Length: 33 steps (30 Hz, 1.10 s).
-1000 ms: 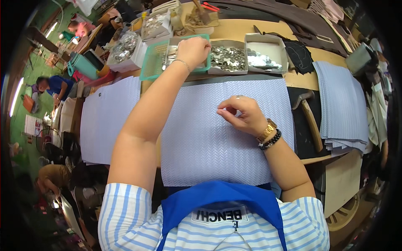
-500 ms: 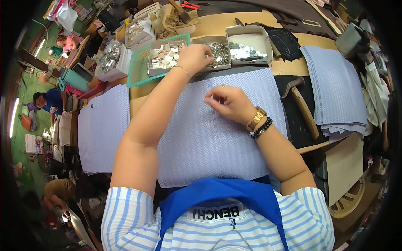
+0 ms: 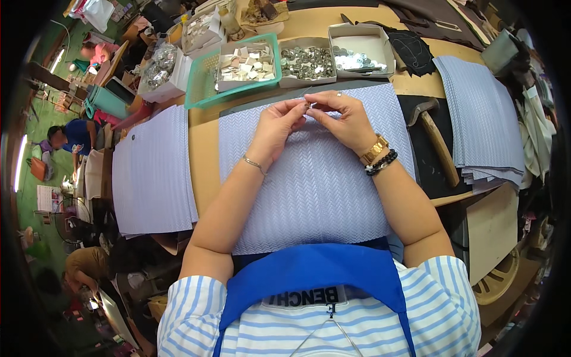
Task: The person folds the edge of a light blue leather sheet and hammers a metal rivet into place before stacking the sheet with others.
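Above the far part of a light-blue woven-pattern sheet (image 3: 309, 184), my two hands meet fingertip to fingertip. Between them is a small dark metal piece (image 3: 308, 105), too small to name closer. My left hand (image 3: 278, 126) pinches it from one side, and my right hand (image 3: 345, 121) has thumb and forefinger closed on the other. Just beyond my fingers stands a box of small metal fittings (image 3: 306, 62). To its left, a box of small pale squares (image 3: 247, 64) sits in a green plastic basket (image 3: 199, 83); to its right is a white box of silvery discs (image 3: 360, 64).
Stacks of similar sheets lie on the left (image 3: 153, 178) and right (image 3: 482, 119). A wooden-handled hammer (image 3: 437, 140) rests on a black mat (image 3: 416, 113). A bag of metal parts (image 3: 159, 64) is at the far left. Other people work beyond the table's left side.
My left hand has come back from the boxes of small parts and met my right hand, which moved farther away from me. A small metal piece now shows between their fingertips.
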Motion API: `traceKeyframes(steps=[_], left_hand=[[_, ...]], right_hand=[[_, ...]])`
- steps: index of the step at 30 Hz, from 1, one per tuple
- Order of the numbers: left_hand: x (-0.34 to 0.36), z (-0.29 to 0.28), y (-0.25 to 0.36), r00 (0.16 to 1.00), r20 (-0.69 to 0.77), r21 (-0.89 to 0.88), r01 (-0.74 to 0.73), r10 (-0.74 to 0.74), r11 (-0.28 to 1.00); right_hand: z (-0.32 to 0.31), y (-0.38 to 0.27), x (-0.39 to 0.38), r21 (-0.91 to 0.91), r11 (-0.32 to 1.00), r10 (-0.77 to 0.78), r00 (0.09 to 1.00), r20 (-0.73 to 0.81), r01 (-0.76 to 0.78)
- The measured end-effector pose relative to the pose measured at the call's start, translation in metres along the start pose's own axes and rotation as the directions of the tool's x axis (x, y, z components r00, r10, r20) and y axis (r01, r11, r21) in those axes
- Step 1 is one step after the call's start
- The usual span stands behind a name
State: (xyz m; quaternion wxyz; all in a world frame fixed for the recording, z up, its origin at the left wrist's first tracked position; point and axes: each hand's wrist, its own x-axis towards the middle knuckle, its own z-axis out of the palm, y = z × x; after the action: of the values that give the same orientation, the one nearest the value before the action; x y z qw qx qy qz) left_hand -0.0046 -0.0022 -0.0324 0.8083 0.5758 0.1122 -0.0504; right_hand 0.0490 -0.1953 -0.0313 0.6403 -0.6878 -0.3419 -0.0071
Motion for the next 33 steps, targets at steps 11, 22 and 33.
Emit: traceKeyframes(steps=[11, 22, 33], left_hand=[[-0.003, -0.001, -0.006, 0.997, -0.006, 0.056, -0.078, 0.078, 0.995], [-0.004, -0.008, 0.013, 0.735, 0.313, 0.904, -0.424, 0.602, 0.048], [0.024, -0.023, 0.027, 0.977, 0.134, 0.847, -0.199, 0.166, 0.492]], right_hand=[[0.002, 0.004, -0.001, -0.027, 0.995, -0.093, 0.995, -0.046, 0.092], [0.000, 0.001, 0.003, -0.009, 0.982, 0.186, 0.974, -0.130, -0.189], [0.001, 0.014, 0.002, -0.104, 0.987, 0.118, 0.989, -0.084, -0.126]])
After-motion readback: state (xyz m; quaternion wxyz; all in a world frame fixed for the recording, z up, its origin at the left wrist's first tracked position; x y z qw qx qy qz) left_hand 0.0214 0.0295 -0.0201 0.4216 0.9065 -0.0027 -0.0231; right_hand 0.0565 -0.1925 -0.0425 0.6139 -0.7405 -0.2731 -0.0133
